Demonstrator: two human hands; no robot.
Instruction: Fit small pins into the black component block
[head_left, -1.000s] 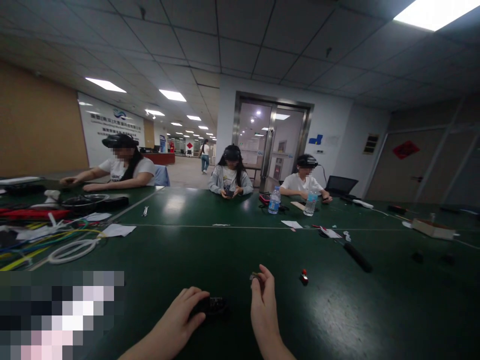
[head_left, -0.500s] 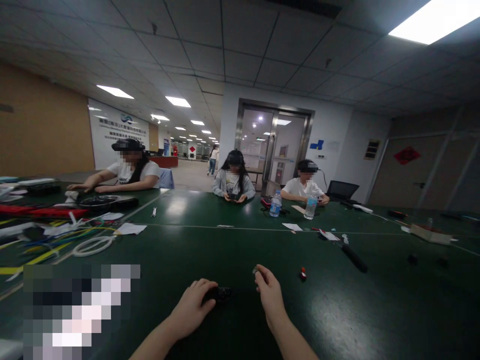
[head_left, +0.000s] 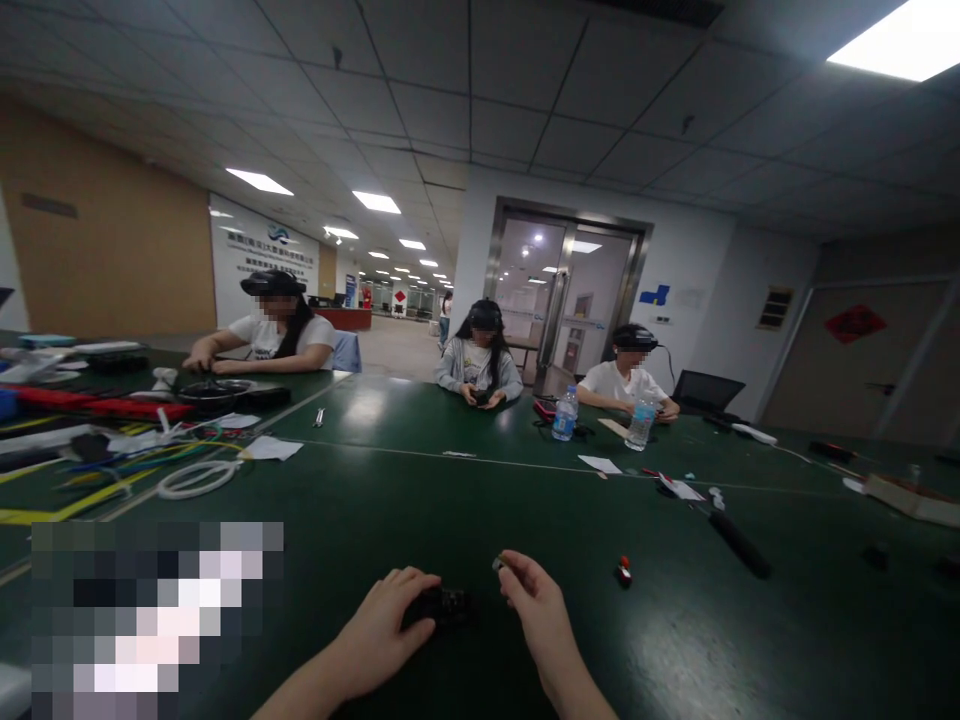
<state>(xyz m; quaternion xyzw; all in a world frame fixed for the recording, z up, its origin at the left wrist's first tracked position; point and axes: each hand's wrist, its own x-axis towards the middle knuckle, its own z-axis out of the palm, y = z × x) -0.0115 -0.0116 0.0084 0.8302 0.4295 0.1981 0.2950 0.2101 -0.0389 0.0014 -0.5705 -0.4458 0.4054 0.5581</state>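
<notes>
Green surface spans the lower frame. At bottom centre I see the left hand, grip curled round the left end of a black gadget; right hand, grip narrow. Red-and-white trinket lies lower right of centre. Smallest: piece pinched in right fingertips, too small to identify.

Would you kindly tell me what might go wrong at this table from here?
The small piece pinched by the right hand might slip and drop. The black device held by the left hand might shift if that hold loosens. The small red item to the right might be knocked aside.
</notes>
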